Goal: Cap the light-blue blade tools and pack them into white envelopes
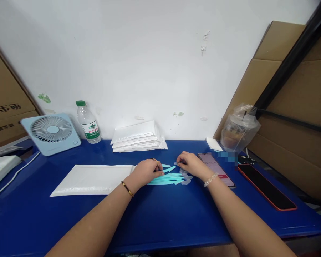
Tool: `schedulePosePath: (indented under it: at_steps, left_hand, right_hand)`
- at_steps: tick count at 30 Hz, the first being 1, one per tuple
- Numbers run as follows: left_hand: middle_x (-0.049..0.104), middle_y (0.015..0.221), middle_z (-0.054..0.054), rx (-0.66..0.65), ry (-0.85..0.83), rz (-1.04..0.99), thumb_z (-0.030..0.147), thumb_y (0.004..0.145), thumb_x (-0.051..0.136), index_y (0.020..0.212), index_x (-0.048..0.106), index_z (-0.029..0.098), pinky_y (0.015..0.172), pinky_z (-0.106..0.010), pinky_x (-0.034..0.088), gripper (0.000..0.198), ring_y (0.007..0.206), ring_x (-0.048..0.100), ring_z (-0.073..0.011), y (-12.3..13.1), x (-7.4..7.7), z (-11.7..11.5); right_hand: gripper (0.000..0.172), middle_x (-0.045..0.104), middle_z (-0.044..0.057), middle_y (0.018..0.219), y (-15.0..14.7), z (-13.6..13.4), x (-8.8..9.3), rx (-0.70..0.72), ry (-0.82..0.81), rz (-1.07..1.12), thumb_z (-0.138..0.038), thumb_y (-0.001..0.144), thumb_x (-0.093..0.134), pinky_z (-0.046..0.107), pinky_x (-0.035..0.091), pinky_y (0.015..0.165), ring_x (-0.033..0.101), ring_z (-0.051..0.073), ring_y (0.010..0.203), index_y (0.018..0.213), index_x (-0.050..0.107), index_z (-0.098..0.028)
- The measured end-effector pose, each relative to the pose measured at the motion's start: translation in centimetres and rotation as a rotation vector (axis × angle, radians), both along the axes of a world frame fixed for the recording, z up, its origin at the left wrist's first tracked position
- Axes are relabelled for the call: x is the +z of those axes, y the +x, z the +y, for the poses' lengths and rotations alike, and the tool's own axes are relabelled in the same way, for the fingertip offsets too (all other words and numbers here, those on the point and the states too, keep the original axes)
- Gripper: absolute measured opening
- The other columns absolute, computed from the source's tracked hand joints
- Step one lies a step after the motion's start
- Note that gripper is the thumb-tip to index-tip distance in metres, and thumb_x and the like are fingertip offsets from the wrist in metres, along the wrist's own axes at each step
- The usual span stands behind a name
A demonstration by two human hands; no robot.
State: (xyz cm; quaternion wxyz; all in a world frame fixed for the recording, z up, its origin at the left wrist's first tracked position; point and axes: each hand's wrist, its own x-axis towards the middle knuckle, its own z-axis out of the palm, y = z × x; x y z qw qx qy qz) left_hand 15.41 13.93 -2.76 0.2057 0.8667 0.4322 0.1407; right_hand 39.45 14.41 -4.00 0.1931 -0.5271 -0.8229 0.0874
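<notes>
Where the blue table (160, 214) holds the flat mailer (92, 179), the left hand (147, 171), just right of that mailer, closes on the teal strips (168, 178), apparently keeping them bunched, while the right hand (189, 165), farther right, pinches one strip's end.

Flat turquoise strips (167, 178) fanned on tabletop

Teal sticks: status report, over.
Left hand on teal sticks, right hand at the pile's far edge; grips unclear. Sticks lie flat on table. Envelope just left, phone just right.
</notes>
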Motion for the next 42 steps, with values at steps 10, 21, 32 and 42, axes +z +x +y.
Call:
schedulePosePath:
  at_steps: [10,21,32,42]
  left_hand:
    - [0.064,0.073,-0.002,0.104,-0.107,0.001,0.03,0.077,0.054,0.073,0.062,0.02,0.052,-0.023,0.031,0.014,0.064,0.054,-0.0149,0.5,-0.3,-0.1]
    - [0.06,0.067,0.001,0.14,-0.086,-0.143,0.04,0.082,0.049,0.079,0.058,0.02,0.051,-0.024,0.03,0.022,0.059,0.05,-0.0135,-0.4,-0.2,0.6]
    - [0.059,0.069,0.0,0.204,-0.089,-0.158,0.04,0.082,0.046,0.08,0.058,0.02,0.05,-0.024,0.031,0.024,0.06,0.051,-0.0138,-1.0,-0.3,1.0]
    - [0.058,0.068,0.001,0.222,-0.07,-0.214,0.043,0.08,0.048,0.078,0.057,0.019,0.052,-0.024,0.031,0.026,0.061,0.051,-0.0135,-1.7,-0.6,2.0]
  right_hand:
    - [0.003,0.058,0.002,0.071,-0.8,-0.3,0.0,-0.024,0.01,0.047,-0.015,0.075,0.056,0.023,0.038,0.057,0.052,0.013,0.062,0.074,0.057,-0.017]
    - [0.031,0.062,0.002,0.07,0.3,-1.3,1.9,-0.068,-0.349,0.862,-0.041,0.072,0.066,0.025,0.047,0.058,0.057,0.011,0.059,0.087,0.064,-0.014]
    - [0.019,0.064,0.003,0.075,0.3,-1.6,1.2,-0.065,-0.055,0.39,-0.03,0.081,0.053,0.025,0.044,0.056,0.057,0.014,0.063,0.087,0.068,-0.02]
    - [0.018,0.064,0.006,0.091,-5.1,-2.1,1.5,0.235,0.021,0.119,-0.019,0.086,0.052,0.026,0.046,0.073,0.06,0.016,0.081,0.092,0.068,-0.02]
